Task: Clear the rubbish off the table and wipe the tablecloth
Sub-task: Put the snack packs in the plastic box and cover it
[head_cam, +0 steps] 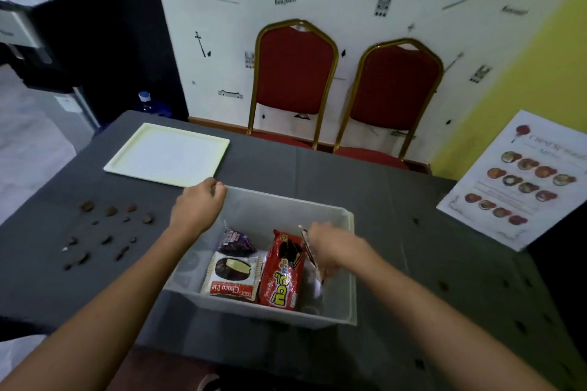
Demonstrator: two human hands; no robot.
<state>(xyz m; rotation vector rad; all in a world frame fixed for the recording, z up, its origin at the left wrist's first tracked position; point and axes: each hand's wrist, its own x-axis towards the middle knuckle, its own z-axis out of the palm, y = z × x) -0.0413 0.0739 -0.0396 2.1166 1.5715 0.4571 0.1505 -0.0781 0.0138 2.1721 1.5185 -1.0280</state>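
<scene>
A translucent plastic bin (pixel 287 205) stands on the grey tablecloth (pixel 397 200) in front of me. Inside lie a Choco Pie wrapper (pixel 233 276), a red snack wrapper (pixel 281 270) and a purple wrapper (pixel 236 241). My left hand (pixel 198 203) grips the bin's far left corner. My right hand (pixel 330 251), blurred, is inside the bin at its right side, closed on a thin wrapper (pixel 309 251). Several brown scraps (pixel 108 232) lie scattered on the cloth to the left. A few dark specks (pixel 443 286) dot the cloth on the right.
A white tray (pixel 168 154) sits at the far left of the table. A printed menu sheet (pixel 521 181) lies at the right edge. Two red chairs (pixel 295 73) stand behind the table against the wall. A blue water bottle (pixel 146 103) is on the floor beyond.
</scene>
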